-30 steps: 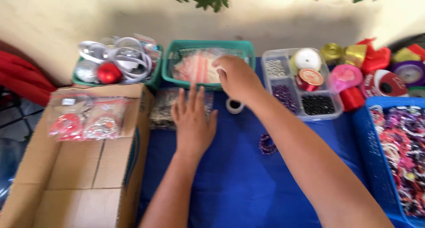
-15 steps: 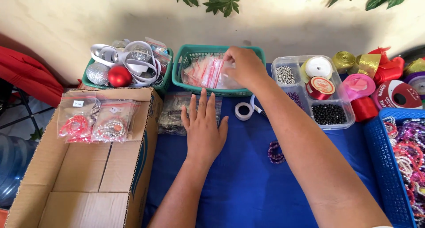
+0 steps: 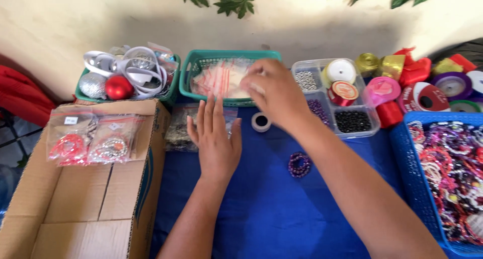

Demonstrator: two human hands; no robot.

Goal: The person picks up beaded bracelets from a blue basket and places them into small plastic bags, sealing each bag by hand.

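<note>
My left hand [image 3: 216,143] lies flat and open on the blue tablecloth [image 3: 261,208], its fingertips over the edge of a clear packet of dark beads [image 3: 176,130]. My right hand [image 3: 274,95] reaches into a teal basket [image 3: 188,80] and pinches one of the small clear plastic bags with red strips [image 3: 221,80] piled inside. A small white tape roll [image 3: 261,122] sits on the cloth just under my right wrist. A purple bead bracelet [image 3: 299,164] lies on the cloth between my two forearms.
A clear compartment box [image 3: 352,120] of beads stands right of the teal basket, with ribbon spools [image 3: 427,95] behind it. A blue basket [image 3: 402,158] of bracelets fills the right edge. Left are a cardboard box [image 3: 75,198] with bagged bracelets [image 3: 90,140] and a green basket of ornaments [image 3: 118,88].
My right hand has stayed in the teal basket, shifting a little over the plastic bags. My left hand stays flat on the cloth. The view has shifted slightly.
</note>
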